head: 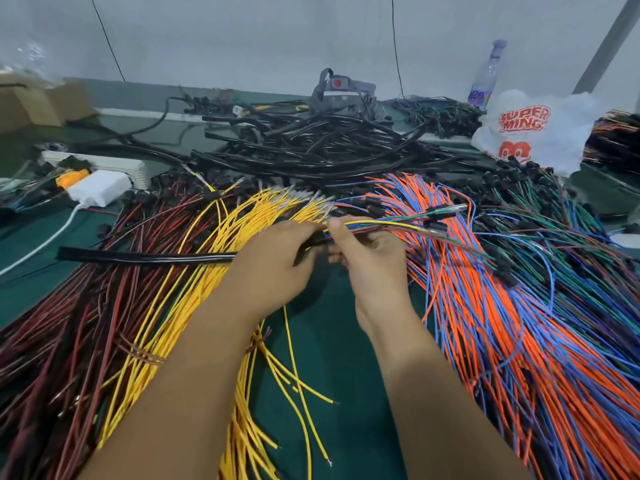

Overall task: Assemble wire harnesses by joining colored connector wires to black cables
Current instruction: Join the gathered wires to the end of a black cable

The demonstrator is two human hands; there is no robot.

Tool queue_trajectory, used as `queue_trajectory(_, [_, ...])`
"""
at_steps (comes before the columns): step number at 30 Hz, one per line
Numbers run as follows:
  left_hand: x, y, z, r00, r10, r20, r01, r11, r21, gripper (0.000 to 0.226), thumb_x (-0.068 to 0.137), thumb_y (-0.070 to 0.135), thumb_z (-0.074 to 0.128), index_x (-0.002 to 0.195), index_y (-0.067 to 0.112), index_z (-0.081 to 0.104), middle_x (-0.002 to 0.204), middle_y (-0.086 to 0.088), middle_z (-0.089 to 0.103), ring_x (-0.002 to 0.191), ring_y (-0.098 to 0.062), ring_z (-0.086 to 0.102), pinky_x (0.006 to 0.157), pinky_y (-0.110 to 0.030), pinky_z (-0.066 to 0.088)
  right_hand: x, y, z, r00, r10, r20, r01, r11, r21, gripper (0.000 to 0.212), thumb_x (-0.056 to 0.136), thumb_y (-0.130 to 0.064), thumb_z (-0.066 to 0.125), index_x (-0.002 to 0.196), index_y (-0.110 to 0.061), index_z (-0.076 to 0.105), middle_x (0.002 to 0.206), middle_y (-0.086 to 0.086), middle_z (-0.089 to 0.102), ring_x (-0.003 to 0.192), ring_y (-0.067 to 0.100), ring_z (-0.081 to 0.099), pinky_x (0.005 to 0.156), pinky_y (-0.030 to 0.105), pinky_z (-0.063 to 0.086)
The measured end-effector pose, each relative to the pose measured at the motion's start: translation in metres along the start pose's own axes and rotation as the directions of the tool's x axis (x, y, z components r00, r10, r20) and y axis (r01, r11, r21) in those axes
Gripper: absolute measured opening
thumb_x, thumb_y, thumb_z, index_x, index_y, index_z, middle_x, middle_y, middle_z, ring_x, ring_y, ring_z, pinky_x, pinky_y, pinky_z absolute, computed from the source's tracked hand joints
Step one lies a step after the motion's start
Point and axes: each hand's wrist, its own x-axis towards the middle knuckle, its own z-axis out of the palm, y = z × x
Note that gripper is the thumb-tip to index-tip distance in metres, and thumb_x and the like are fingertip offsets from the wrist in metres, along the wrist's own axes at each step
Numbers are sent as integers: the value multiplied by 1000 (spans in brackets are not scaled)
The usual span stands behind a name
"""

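While my left hand grips the end of a black cable lying across the green desk, my right hand pinches a small bundle of colored wires at the cable's mouth. Head view: joining step, apparently midway. Next move, as I judge it: seat the wires firmly without splaying their tips. Yellow wires and orange wires flank my hands.

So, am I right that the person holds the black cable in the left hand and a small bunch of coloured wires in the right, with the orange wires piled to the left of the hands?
Not quite. The head view shows the orange wires piled to the right of the hands; the yellow wires lie on the left. The left hand does hold the black cable, and the right hand the coloured bunch.
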Motion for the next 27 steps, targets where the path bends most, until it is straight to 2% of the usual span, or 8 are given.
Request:
queue_trajectory(3, [0,-1,-1,999,39,2,-39,999,-12,21,92,15,55,109,23,65,86,7,58,85,-16,52,67,-33,41,0,0,-1,999,16,-49,-18,999,-44,21,90,-9,67,70,-18,67,54,-8,61,47,4,51,48,17,42])
queue_trajectory(5, [-2,-1,-2,999,21,-27,-20,998,56,18,94,26,53,108,33,63,80,12,57,78,-14,51,56,-30,38,0,-1,0,997,33,-62,-34,999,-21,19,90,-9,66,72,-16,66,55,-5,60,46,5,49,47,18,40])
queue_trajectory(7, [-4,-2,-2,998,-38,-48,43,993,109,23,96,40,48,116,43,58,74,11,56,69,-15,49,49,-26,31,0,-2,1,996,68,-64,-65,997,46,15,91,-10,64,76,-10,64,62,3,60,48,8,49,48,20,39])
queue_trajectory(12, [-2,-3,0,995,-50,-84,61,990,127,31,98,44,40,126,39,54,104,5,68,93,-22,61,65,-35,49,2,-9,-2,990,140,-8,-135,971,196,20,94,-20,60,78,-9,65,70,8,63,49,13,51,46,21,38])
queue_trajectory(16, [-4,-4,2,992,-41,-123,55,992,114,25,96,44,47,120,44,54,100,9,67,89,-18,61,62,-31,45,2,-10,-4,988,148,-42,-135,967,218,16,94,-13,60,78,-12,64,69,5,62,47,10,52,45,19,40])
queue_trajectory(19, [-5,-2,0,992,-39,-120,53,992,113,22,92,48,51,114,44,55,92,12,65,83,-13,58,60,-29,43,2,-10,-3,991,132,-36,-125,980,155,18,92,-9,62,75,-12,65,66,4,63,46,9,51,45,19,40])
queue_trajectory(23, [-5,-1,-2,991,-26,-130,44,990,137,14,92,45,53,102,38,59,81,11,62,74,-14,55,55,-28,41,-1,-5,-1,996,93,4,-93,995,-30,19,92,-16,64,73,-13,66,62,2,59,44,5,46,44,16,37])
queue_trajectory(27, [-5,-2,0,990,-38,-137,55,991,119,16,93,46,49,105,38,57,80,11,63,72,-14,55,53,-27,40,-1,-4,-1,994,110,7,-109,989,-103,24,91,-22,66,67,-18,65,52,-8,56,45,5,44,44,14,36])
